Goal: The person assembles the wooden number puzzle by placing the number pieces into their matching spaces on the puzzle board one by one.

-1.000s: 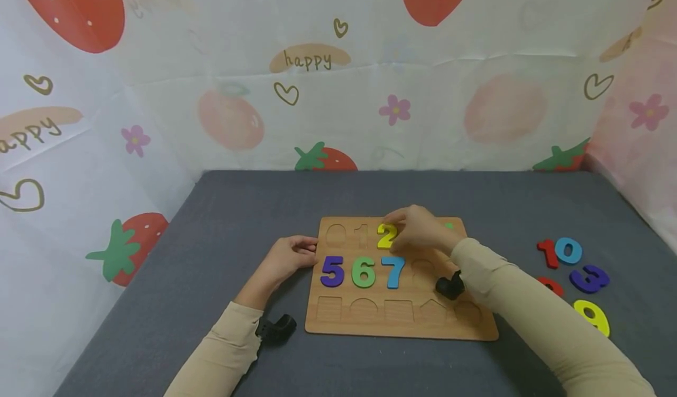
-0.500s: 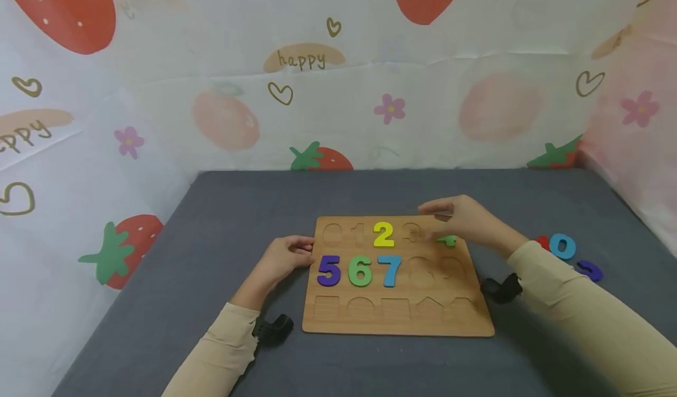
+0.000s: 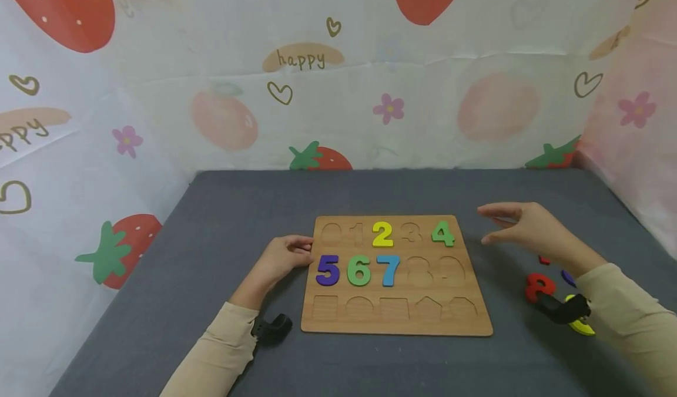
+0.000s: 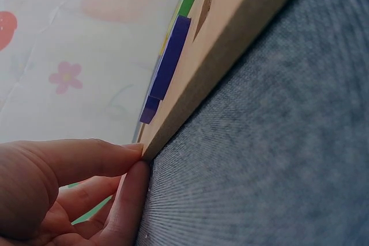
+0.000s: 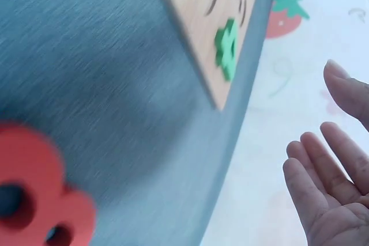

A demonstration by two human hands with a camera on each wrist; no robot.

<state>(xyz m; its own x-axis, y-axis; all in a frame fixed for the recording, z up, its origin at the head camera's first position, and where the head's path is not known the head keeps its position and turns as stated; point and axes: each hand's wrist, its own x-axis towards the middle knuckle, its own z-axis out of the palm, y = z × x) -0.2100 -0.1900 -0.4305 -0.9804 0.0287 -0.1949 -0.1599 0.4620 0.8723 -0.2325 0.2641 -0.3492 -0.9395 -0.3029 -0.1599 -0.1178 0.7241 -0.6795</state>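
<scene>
A wooden number puzzle board (image 3: 396, 320) lies on the dark cloth. Its left edge is pinched by my left hand (image 3: 282, 262), thumb and finger meeting at the wood in the left wrist view. Seated on the board are a yellow 2 (image 3: 383, 234), a green 4 (image 3: 443, 234), a purple 5 (image 3: 328, 270), a green 6 (image 3: 359, 271) and a blue 7 (image 3: 388, 270). Off the board's right side, my right hand (image 3: 529, 232) hovers with fingers spread and nothing in them. Below its wrist lies a red 8 (image 3: 540, 286), large in the right wrist view.
Partly hidden under the right forearm are a yellow number piece (image 3: 583, 325), a purple number piece (image 3: 568, 278) and a red number piece (image 3: 544, 260). Bare recesses show across the board's bottom row. A printed curtain (image 3: 423, 133) stands behind the table.
My right hand has let go of the yellow 2, passed over the green 4 and moved right, off the board. The left hand keeps its place at the left edge.
</scene>
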